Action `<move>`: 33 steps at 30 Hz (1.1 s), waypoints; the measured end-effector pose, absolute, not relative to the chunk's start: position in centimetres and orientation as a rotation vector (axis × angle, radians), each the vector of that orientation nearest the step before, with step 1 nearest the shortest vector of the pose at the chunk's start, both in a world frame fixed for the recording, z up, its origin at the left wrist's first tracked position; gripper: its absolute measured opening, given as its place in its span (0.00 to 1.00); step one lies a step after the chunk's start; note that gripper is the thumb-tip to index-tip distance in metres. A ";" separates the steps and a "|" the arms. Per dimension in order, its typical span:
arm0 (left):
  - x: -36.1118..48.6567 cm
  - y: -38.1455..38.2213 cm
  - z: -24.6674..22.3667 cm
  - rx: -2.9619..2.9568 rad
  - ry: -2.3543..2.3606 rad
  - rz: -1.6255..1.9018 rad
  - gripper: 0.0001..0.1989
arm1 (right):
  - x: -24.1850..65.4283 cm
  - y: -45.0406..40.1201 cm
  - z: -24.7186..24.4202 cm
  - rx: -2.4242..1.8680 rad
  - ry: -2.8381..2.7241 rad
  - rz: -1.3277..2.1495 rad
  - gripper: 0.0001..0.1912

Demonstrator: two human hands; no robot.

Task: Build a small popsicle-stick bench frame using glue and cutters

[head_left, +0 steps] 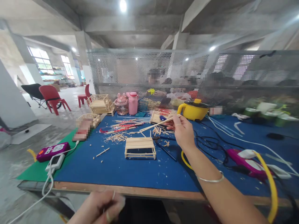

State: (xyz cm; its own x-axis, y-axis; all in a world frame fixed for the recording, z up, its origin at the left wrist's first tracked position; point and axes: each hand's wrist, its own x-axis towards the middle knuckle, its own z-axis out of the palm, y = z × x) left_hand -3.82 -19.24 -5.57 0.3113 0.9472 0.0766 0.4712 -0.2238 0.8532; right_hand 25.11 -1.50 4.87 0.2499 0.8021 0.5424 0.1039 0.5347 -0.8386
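Thin wooden sticks (154, 126) point leftward from my right hand (183, 129), whose fingers are pinched around their right end above the table. My left hand (100, 205) is low, in front of the table edge; its fingers are curled in and a little blurred, and what they hold, if anything, cannot be made out. Between the hands a small stick-built wooden bench frame (139, 144) stands on the blue mat. Beside it lie pliers (165, 149) with dark blue handles. Loose short sticks (160, 130) are scattered under my right hand.
Wood scraps (115, 137) and red-and-clear wrappers (126, 127) lie behind the bench frame. A yellow electric pot (195, 111), a pink bottle (133, 104) and a larger wooden model (100, 105) stand at the back. Cables and purple power strips (247, 163) lie at both sides.
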 end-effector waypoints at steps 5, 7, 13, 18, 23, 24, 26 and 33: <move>1.5 -11.4 2.5 2.035 1.508 1.384 0.15 | 25.6 -0.4 4.1 -0.939 -1.727 -0.123 0.14; 3.6 -8.0 4.1 2.233 1.439 1.343 0.16 | 25.8 -1.2 3.4 -0.885 -1.833 -0.317 0.12; 9.2 -1.9 5.2 2.659 1.054 0.868 0.10 | 25.5 -3.6 2.5 -0.792 -1.833 -0.218 0.10; 10.5 -1.3 4.4 2.409 0.966 0.961 0.15 | 26.3 -2.9 2.8 -0.842 -1.809 0.132 0.11; 9.9 -0.5 3.2 1.518 1.087 1.032 0.14 | 27.1 -1.7 2.2 -1.068 -2.081 0.557 0.24; 9.8 -0.3 2.8 1.449 1.107 1.011 0.13 | 27.0 -1.5 2.0 -1.085 -2.110 0.680 0.25; 9.7 0.0 2.1 1.421 1.132 0.963 0.11 | 26.7 -1.2 1.4 -1.074 -2.096 0.906 0.29; 10.4 0.2 1.1 1.401 1.159 0.959 0.15 | 26.5 -0.8 1.0 -1.100 -1.982 1.130 0.29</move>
